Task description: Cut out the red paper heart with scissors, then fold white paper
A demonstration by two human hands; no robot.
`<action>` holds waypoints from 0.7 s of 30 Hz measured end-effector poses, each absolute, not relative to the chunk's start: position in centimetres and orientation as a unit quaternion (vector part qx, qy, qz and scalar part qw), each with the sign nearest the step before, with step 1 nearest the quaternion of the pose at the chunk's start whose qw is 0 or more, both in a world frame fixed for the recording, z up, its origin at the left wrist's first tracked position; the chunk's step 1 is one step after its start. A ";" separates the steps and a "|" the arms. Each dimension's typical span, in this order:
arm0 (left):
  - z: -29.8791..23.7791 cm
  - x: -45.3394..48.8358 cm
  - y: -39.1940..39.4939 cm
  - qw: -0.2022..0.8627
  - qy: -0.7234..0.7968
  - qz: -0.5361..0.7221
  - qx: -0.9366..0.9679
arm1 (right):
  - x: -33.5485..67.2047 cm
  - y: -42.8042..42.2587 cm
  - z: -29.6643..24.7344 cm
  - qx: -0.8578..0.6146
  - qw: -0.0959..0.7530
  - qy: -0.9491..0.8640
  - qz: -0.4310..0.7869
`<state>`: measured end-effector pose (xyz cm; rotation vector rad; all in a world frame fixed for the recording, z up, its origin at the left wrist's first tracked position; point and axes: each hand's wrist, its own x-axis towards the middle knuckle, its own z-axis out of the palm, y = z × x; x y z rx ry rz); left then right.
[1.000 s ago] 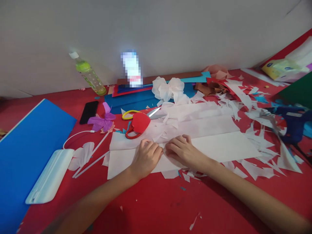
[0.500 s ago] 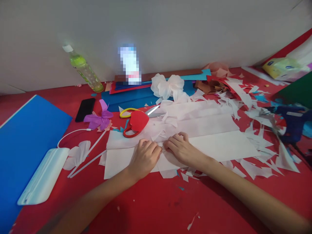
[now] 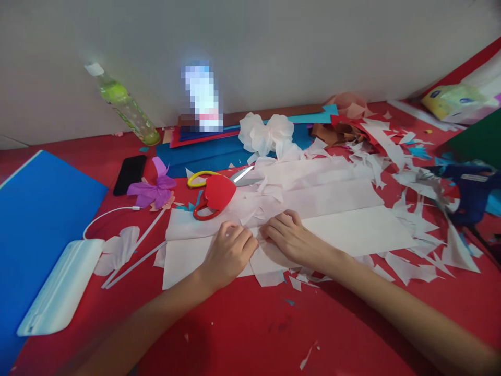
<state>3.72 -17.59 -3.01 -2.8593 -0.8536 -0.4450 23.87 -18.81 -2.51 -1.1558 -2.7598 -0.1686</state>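
Observation:
My left hand and my right hand are close together, knuckles up and fingers curled. Between and beneath them is a small piece of white crepe paper, its lower edge hanging past the larger sheet; both hands appear to pinch it, though my fingertips are hidden. They rest over a long folded white paper sheet on the red tabletop. Just beyond my left hand lie scissors with red and yellow handles, partly under a red heart-shaped piece. A white paper flower sits farther back.
To the left are a purple flower, a black phone, a white power bank and a blue board. A bottle leans on the wall. White scraps and a blue glue gun lie right.
The view has shifted slightly, so items on the left appear a little farther left. My hands keep nearly the same pose and place on the paper.

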 end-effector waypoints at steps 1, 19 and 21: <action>-3.0 3.7 -17.5 0.066 -0.279 -0.144 -0.947 | 23.9 -18.8 -2.5 -0.384 0.074 -0.919 -0.054; -2.2 3.9 -17.5 0.035 -0.307 -0.099 -0.946 | 23.0 -19.6 -2.0 -0.399 0.134 -0.907 0.002; -2.2 4.0 -17.7 0.025 -0.318 -0.102 -0.942 | 22.9 -19.6 -1.9 -0.412 0.143 -0.900 0.019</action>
